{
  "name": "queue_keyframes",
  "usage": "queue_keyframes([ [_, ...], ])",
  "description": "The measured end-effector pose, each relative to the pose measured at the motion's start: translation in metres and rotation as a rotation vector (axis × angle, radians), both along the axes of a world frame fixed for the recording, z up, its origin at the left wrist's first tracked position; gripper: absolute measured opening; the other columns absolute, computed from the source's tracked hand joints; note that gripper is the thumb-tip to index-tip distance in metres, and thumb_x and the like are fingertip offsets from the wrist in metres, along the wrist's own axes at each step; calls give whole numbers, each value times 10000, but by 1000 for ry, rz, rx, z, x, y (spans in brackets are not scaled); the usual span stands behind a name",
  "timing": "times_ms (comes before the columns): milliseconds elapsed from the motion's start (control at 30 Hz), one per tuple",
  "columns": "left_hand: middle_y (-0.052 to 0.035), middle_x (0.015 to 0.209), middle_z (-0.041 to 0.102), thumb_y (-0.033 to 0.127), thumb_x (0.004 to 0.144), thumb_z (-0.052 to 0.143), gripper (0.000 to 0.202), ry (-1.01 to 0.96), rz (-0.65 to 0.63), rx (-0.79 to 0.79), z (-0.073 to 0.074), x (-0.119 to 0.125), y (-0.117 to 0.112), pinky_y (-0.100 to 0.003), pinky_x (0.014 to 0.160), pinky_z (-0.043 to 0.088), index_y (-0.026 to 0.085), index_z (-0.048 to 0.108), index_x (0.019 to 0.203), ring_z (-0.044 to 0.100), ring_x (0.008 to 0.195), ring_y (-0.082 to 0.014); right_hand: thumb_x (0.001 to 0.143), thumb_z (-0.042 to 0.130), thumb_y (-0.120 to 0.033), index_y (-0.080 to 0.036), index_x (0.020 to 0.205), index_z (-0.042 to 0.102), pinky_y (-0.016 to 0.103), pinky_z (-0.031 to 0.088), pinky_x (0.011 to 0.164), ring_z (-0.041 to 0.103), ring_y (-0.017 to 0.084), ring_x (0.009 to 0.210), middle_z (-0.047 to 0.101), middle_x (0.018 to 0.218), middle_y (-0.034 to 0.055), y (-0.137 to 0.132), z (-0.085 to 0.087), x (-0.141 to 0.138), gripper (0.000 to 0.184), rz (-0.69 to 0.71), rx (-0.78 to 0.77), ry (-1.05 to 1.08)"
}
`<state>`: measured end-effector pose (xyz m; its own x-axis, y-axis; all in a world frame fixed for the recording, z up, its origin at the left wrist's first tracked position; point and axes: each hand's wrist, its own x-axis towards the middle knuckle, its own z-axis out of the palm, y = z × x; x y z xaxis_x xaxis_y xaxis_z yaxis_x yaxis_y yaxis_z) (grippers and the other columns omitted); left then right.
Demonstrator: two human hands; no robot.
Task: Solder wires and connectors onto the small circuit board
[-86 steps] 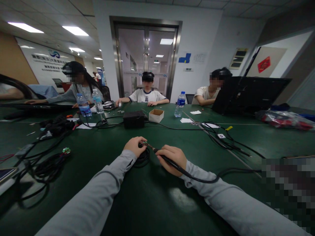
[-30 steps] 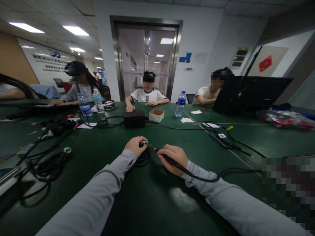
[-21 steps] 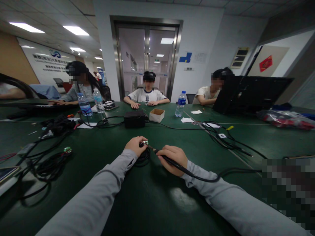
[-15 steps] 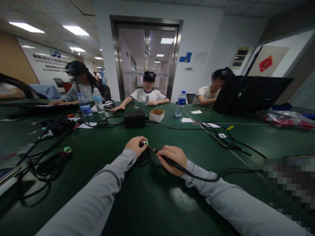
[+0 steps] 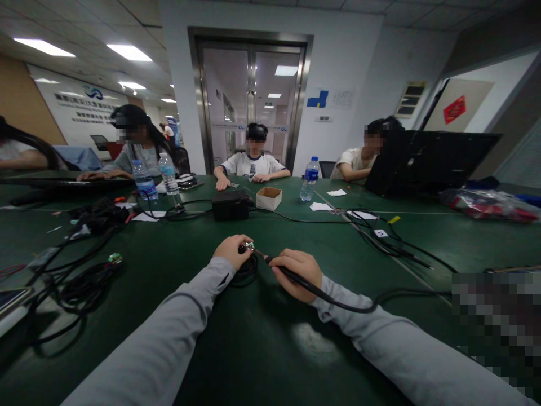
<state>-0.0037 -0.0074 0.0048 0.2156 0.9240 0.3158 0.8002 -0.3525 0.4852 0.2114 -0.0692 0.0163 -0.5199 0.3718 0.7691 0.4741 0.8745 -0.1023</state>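
The table (image 5: pixel 240 361) is dark green, the sleeves (image 5: pixel 152 338) plain pale grey. The tool (image 5: pixel 267 259) is black with a coppery shaft; the board (image 5: pixel 250 246) is green with whitish glints, the coil (image 5: pixel 247 276) black. The box (image 5: pixel 267 203) is white outside, tan within. The yellow tag (image 5: pixel 394 220) is plain; the white tag (image 5: pixel 381 233) has a black mark. The shirt (image 5: pixel 265 165) is white, dark-trimmed; the diamond (image 5: pixel 455 110) is red.

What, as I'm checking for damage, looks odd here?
A pale patch on the green tabletop, nearer the camera than the right hand, stands out; glare or wear, I cannot tell. Black cables at left lie tangled.
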Motion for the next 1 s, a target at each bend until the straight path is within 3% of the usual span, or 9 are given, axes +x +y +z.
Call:
queue_keyframes([
  [500, -38, 980, 710, 228, 787, 613, 212, 2, -16, -4, 3, 0, -2, -314, 863, 491, 220, 693, 983, 642, 936, -201, 915, 506, -210, -207, 947, 618, 248, 468, 648, 612, 133, 667, 667, 814, 35, 0, -1, 2, 117, -20, -30, -40],
  [767, -55, 1023, 693, 268, 800, 616, 234, 52, 26, -75, 0, -1, 3, -286, 853, 494, 204, 676, 1017, 642, 939, -191, 915, 510, -197, -205, 930, 627, 238, 482, 631, 612, 134, 668, 643, 793, 38, 2, 1, 2, 117, -32, -44, 50],
  [900, -115, 1106, 657, 398, 835, 568, 491, 126, 112, -88, 9, 0, -5, -381, 924, 476, 163, 547, 1266, 615, 1025, -264, 919, 502, -202, -205, 914, 629, 231, 488, 631, 611, 132, 677, 621, 784, 32, 6, 1, 5, 126, -72, -81, 123],
  [1000, -175, 1273, 565, 558, 828, 521, 716, 186, 164, -91, 16, 1, -28, -501, 985, 430, 170, 397, 1417, 542, 1158, -356, 920, 506, -208, -206, 910, 633, 232, 487, 637, 609, 131, 681, 615, 784, 29, 8, 0, 7, 128, -100, -105, 161],
])
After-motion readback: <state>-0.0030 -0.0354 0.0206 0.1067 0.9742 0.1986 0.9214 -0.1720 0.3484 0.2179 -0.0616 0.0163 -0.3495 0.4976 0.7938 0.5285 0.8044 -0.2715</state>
